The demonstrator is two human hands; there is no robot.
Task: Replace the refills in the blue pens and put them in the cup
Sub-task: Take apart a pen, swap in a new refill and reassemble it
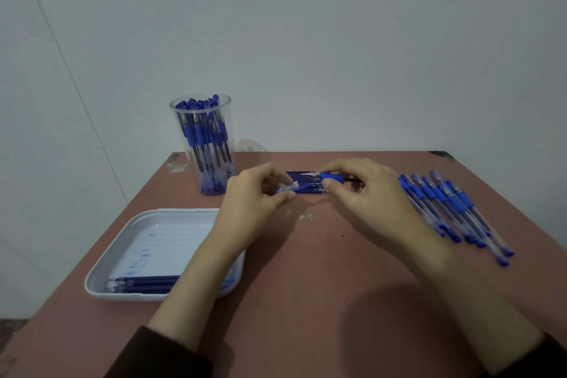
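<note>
— Hands?
— Both over the table (306, 270), near the middle of its far edge. Left hand (254, 196) pinching a clear barrel (290, 188) between thumb and fingertips.
— And the other?
— Right hand (362, 190), fingers curled round a blue grip piece (332, 176), metal tip pointing left, near the barrel's open end.
— Anything inside the barrel?
— Perhaps a thin blue refill poking out toward the right; too blurred to say.
— Behind the hands?
— A bundle of loose refills (302, 176), flat on the table, close to the far edge and partly hidden by the fingers.
— Cup?
— Clear cup (181, 120), upright near the far left corner, packed with blue pens (199, 135) standing on end.
— Right edge?
— A row of pens (454, 209), side by side and touching, slanted along that edge, well apart from the cup.
— Near left corner?
— A white tray (171, 211), partly under the left forearm. Dark refills (144, 281) lined up against its near wall, blue ink smudges (142, 255) on its floor.
— Elsewhere?
— A small clear scrap (306, 217) on the table just in front of the hands. Dark sleeves at the near edge.
</note>
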